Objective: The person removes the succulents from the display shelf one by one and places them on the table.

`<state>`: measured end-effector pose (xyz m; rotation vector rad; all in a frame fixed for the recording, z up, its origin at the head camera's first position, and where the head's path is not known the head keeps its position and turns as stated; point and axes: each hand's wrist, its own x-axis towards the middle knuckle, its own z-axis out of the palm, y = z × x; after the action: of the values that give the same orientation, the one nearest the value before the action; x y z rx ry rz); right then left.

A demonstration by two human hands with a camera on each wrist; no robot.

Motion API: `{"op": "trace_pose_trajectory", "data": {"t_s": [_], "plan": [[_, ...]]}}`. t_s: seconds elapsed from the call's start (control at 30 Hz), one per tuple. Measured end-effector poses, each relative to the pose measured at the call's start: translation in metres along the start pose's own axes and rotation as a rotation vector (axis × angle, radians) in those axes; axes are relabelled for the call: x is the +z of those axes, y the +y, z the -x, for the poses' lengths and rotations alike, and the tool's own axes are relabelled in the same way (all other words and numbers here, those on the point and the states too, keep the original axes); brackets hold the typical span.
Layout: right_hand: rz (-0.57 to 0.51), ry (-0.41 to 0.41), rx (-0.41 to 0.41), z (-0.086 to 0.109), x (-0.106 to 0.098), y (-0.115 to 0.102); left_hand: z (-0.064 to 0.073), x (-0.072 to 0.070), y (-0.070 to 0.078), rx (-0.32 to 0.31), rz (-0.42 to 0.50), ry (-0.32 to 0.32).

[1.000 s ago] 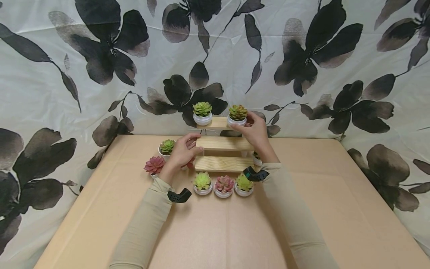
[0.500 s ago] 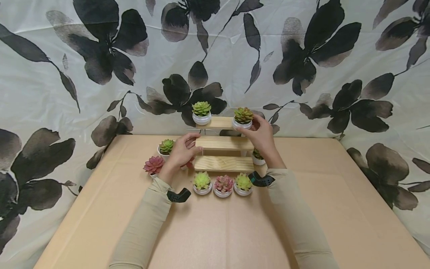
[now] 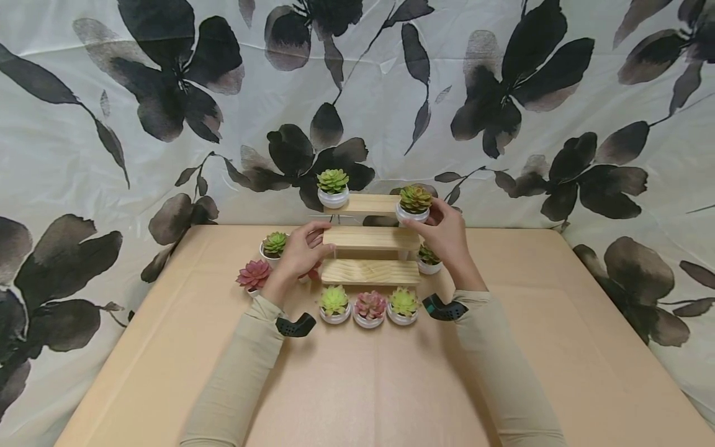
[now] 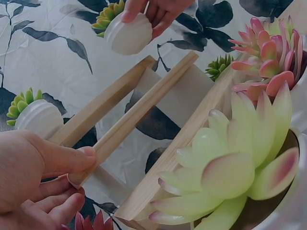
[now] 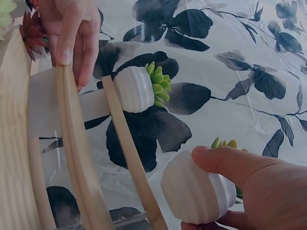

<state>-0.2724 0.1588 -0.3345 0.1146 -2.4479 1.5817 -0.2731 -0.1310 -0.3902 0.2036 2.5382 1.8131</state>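
Observation:
A small potted succulent (image 3: 414,202) with orange-tinged green leaves and a white pot is held by my right hand (image 3: 447,236), at the right end of the top board (image 3: 371,203) of a three-step wooden stand. In the right wrist view, thumb and fingers grip its white pot (image 5: 192,191) close beside the board's end. My left hand (image 3: 298,253) pinches the left end of the middle board (image 3: 371,238), thumb on top, as the left wrist view shows. At the top board's left end sits a green succulent (image 3: 332,186) in a white pot.
In front of the lowest board (image 3: 371,272) stand a light-green succulent (image 3: 334,302), a pink one (image 3: 370,307) and another light-green one (image 3: 403,304). Left of the stand are green (image 3: 274,245) and dark-pink (image 3: 254,274) succulents; a green one (image 3: 429,259) is right. Floral cloth (image 3: 530,186) hangs behind.
My right hand has shifted to the right with the potted succulent, from over the top board to its right end. The left hand keeps its place on the middle board.

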Motion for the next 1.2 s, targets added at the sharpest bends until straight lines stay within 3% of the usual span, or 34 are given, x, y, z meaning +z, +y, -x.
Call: {"op": "trace_pose_trajectory", "data": {"t_s": [1.2], "plan": [[0.011, 0.008, 0.09, 0.032, -0.03, 0.034, 0.001, 0.001, 0.002, -0.002, -0.008, 0.002]]}}
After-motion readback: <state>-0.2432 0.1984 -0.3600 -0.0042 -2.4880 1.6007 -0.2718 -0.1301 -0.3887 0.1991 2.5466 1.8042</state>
